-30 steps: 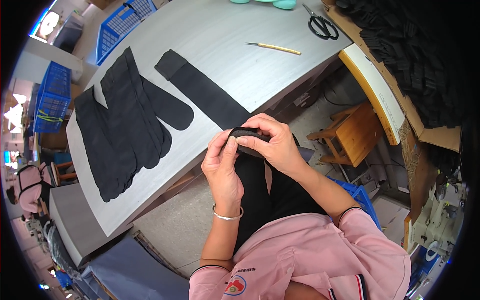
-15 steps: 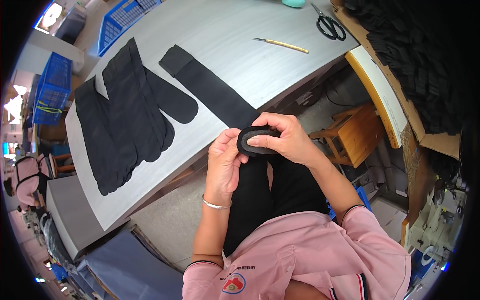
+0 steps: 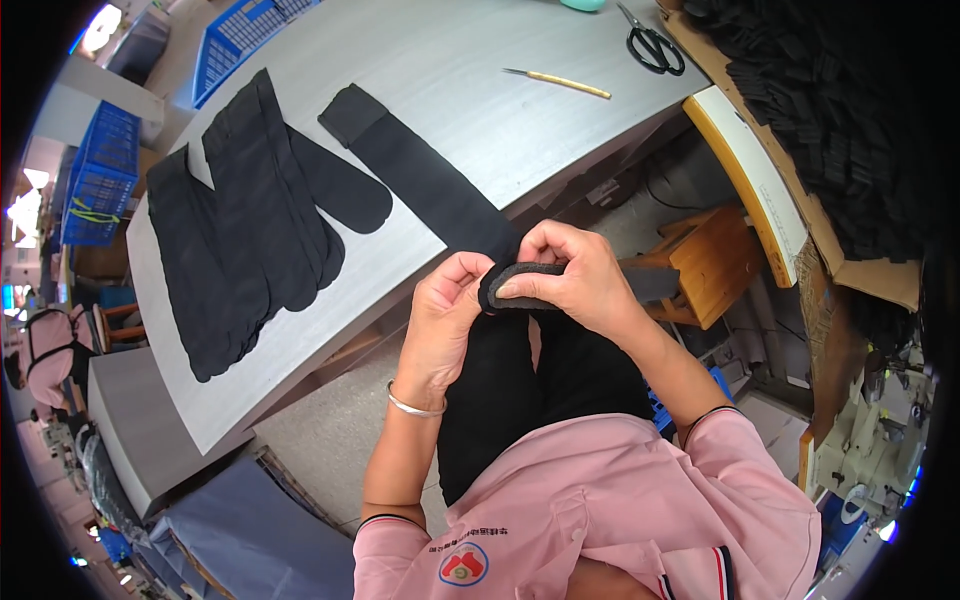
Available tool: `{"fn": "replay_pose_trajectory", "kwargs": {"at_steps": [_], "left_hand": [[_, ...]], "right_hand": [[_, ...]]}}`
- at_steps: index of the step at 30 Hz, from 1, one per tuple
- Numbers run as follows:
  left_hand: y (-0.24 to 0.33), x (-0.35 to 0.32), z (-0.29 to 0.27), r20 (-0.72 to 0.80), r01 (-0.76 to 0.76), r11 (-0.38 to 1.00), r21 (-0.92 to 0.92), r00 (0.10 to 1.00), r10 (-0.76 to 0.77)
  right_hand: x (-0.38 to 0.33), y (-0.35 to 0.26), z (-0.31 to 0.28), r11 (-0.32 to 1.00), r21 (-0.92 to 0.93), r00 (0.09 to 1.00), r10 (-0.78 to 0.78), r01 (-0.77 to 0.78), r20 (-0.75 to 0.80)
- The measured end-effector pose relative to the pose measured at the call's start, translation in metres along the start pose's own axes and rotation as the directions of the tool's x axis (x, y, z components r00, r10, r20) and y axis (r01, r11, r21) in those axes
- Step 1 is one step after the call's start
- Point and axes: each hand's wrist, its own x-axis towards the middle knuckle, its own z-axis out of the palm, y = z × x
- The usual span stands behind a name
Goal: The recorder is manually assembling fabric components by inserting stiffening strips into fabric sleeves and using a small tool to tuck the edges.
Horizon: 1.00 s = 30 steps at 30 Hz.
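A long black sock-like fabric piece (image 3: 425,170) runs from the table down to my hands, its near end bunched up off the edge. My left hand (image 3: 440,315) pinches the rim of that end between thumb and fingers. A dark grey, foam-like strip (image 3: 652,284) passes through my right hand (image 3: 575,275). My right thumb presses on the strip's rounded end, which sits against the opening of the black fabric. How far the strip reaches inside is hidden by the fabric and fingers.
Several black sock-like pieces (image 3: 240,220) lie overlapped on the table's left. A thin pointed tool (image 3: 560,82) and black-handled scissors (image 3: 655,48) are farther back. At right stand a carton of black pieces (image 3: 810,130) and a wooden stool (image 3: 715,265). Blue crates (image 3: 105,170) stand at left.
The grey strip's tail now sticks out to the right of my right hand. My left wrist has shifted slightly left, and the fabric rim has turned around the strip's end.
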Motion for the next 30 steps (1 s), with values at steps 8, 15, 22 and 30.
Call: {"fn": "replay_pose_trajectory", "kwargs": {"at_steps": [8, 15, 22, 30], "left_hand": [[-0.007, -0.003, 0.005, -0.025, -0.060, 0.987, 0.148, 0.998, 0.064], [-0.018, -0.008, 0.010, -0.048, -0.217, 0.573, 0.791, 0.911, 0.410], [-0.011, -0.004, -0.002, 0.004, -0.100, 0.951, 0.293, 0.995, 0.103], [-0.009, -0.002, -0.008, 0.067, -0.036, 0.935, 0.353, 0.998, 0.013]], "right_hand": [[-0.003, 0.002, 0.003, 0.970, 0.213, 0.986, 0.085, -0.116, 0.147], [-0.003, 0.015, 0.007, 0.962, 0.256, 0.984, 0.056, -0.098, 0.167], [0.004, 0.019, -0.004, 0.976, 0.213, 0.978, -0.011, -0.035, 0.210], [0.007, 0.021, -0.006, 0.992, 0.120, 0.968, -0.005, -0.026, 0.250]]}}
